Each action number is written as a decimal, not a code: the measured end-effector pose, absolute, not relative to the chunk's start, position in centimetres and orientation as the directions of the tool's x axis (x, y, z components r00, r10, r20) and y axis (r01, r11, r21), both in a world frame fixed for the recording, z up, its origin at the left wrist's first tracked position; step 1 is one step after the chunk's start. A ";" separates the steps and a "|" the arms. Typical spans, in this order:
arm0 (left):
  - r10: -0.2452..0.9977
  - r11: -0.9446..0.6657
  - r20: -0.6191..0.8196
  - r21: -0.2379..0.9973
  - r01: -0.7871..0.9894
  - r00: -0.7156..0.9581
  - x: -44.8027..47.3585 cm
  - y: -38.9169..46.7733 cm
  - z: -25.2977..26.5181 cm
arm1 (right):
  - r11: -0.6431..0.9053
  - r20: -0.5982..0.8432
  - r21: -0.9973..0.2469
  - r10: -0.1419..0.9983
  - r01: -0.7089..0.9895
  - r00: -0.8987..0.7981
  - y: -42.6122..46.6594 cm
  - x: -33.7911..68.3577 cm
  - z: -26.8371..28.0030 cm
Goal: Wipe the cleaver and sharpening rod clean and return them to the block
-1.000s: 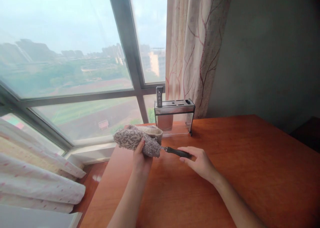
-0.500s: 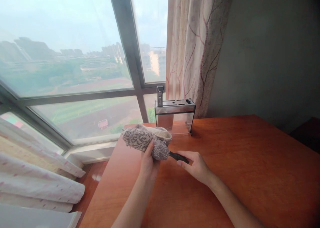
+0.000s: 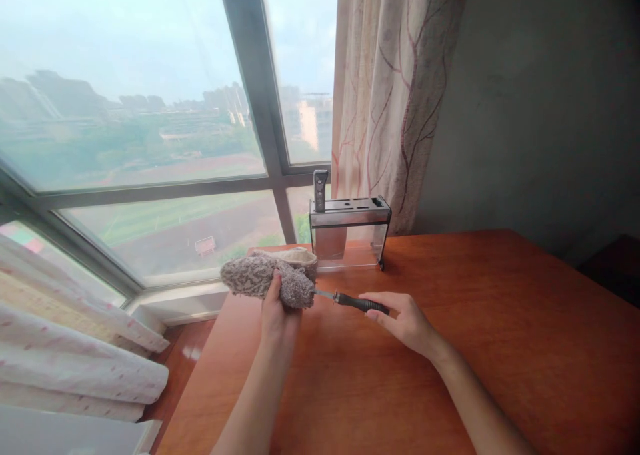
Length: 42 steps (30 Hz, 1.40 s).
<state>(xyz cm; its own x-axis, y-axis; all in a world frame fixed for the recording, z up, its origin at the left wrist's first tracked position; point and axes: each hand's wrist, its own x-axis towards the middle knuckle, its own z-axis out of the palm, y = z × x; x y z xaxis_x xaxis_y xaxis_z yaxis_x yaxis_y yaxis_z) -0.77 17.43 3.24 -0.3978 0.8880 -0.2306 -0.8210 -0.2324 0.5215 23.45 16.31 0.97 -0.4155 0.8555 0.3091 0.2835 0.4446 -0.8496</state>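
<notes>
My left hand (image 3: 280,312) is closed around a bunched grey patterned fuzzy cloth (image 3: 250,275), thumb on top, above the far left of the table. Out of the cloth's right end comes the slim metal shaft of what looks like a sharpening steel (image 3: 360,303), with a collar and a black ribbed handle. The rest of its shaft is hidden in the cloth. Thumb and fingers of my right hand (image 3: 407,322) grip the handle's end. Behind the hands stands a clear-sided knife block (image 3: 350,216) with a metal top, one grey knife handle (image 3: 320,190) upright in its left slot.
The reddish-brown wooden table (image 3: 475,348) stretches to the right, its left edge beside the window sill. A large window (image 3: 150,142) is ahead on the left. Patterned curtains (image 3: 395,95) hang behind the knife block and at the lower left.
My left hand and the cloth have moved left, while the right hand has shifted slightly right with the handle. Bare metal shaft and the collar now show between cloth and handle.
</notes>
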 end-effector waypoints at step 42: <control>0.961 0.013 -0.247 0.487 -0.873 -0.124 3.4 15.4 2.4 | 0.178 0.178 -0.984 0.980 -0.004 -0.088 16.4 22.7 0.2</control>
<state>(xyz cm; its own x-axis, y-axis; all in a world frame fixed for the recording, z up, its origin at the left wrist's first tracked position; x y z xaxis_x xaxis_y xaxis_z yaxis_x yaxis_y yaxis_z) 3.41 15.40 2.36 -0.1237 0.9610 -0.2475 -0.8734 0.0129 0.4868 22.72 16.41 0.21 -0.0876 0.9802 0.1776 -0.0035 0.1780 -0.9840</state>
